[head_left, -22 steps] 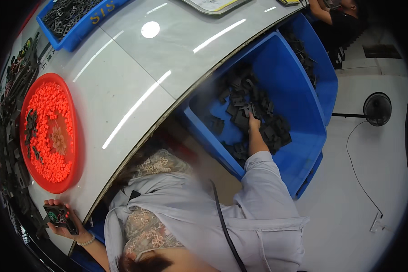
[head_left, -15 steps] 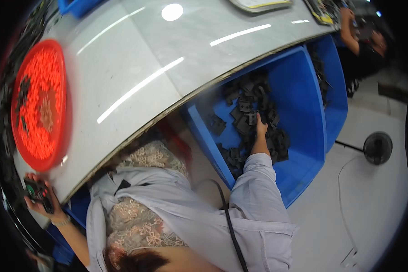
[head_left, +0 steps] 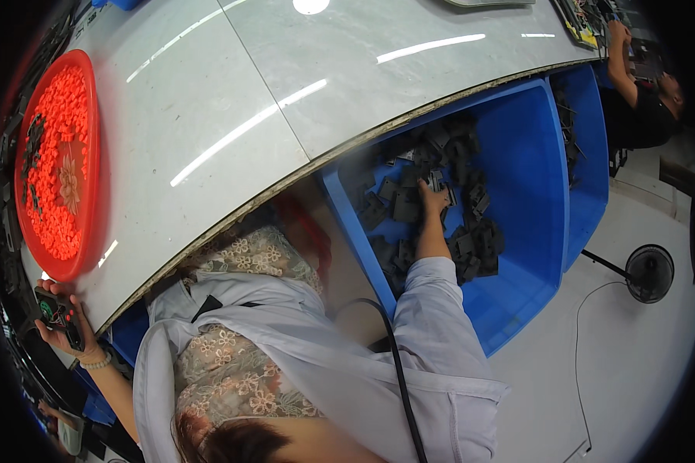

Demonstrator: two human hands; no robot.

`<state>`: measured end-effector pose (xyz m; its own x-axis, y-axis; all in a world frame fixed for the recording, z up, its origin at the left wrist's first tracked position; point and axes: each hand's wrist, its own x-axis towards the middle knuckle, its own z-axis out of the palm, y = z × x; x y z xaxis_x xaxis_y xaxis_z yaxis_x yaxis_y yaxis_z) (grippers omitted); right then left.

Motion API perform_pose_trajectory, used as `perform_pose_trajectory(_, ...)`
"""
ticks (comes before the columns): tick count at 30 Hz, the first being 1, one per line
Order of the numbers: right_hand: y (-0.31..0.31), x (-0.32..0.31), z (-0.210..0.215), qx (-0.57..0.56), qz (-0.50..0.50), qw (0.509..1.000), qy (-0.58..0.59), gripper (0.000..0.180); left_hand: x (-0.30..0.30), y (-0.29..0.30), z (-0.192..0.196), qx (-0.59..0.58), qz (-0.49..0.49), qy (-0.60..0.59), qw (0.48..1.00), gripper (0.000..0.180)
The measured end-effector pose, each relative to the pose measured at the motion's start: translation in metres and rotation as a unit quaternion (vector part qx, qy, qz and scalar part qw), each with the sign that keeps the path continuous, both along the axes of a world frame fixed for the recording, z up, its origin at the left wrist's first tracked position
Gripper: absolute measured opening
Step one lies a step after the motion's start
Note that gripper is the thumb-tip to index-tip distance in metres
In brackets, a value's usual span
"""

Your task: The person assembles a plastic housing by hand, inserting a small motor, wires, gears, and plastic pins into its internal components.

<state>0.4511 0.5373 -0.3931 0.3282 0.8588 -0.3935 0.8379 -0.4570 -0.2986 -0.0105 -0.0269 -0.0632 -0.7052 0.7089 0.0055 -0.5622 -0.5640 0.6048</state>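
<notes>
At the table's lower left corner, my left hand (head_left: 76, 336) is closed around a black plastic housing (head_left: 63, 318) with a round green part and small red pieces in it. My right hand (head_left: 434, 201) reaches down into a large blue bin (head_left: 517, 193). Thumb and fingers there close on a black plastic part (head_left: 438, 180) with a greyish piece on it. Around that hand lie many loose black plastic parts (head_left: 405, 204), heaped along the bin's left side and bottom.
A red round tray (head_left: 93, 170) full of small orange-red pieces stands on the grey table (head_left: 208, 116). Another blue bin (head_left: 587, 170) adjoins the first. A person (head_left: 641, 108) works at the far right. A black fan (head_left: 650, 274) stands on the floor, its cable trailing.
Within the bin my right hand has shifted slightly left and now closes on a part. My left hand keeps the housing. The view has turned a little.
</notes>
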Motion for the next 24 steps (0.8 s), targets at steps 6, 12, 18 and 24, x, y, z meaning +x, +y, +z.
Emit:
perform_pose_trajectory(6, -0.002, 0.0, -0.003, 0.022, 0.027, 0.999, 0.007, 0.094, -0.003, -0.001, -0.008, 0.008, 0.0, -0.024, 1.0, 0.062)
perform_pose_trajectory(12, -0.01, 0.03, -0.033, 0.063, 0.055, 0.995, 0.047, 0.079, -0.002, -0.002, -0.008, 0.031, -0.009, -0.034, 0.999, 0.062)
perform_pose_trajectory(18, -0.011, 0.012, -0.031, 0.045, 0.029, 0.994, 0.1, 0.077, -0.002, -0.005, -0.008, 0.018, -0.018, -0.014, 1.0, 0.06)
perform_pose_trajectory(24, -0.015, 0.029, -0.041, 0.055, -0.018, 0.976, 0.209, 0.061, -0.006, -0.001, -0.011, 0.017, -0.018, -0.009, 1.0, 0.059)
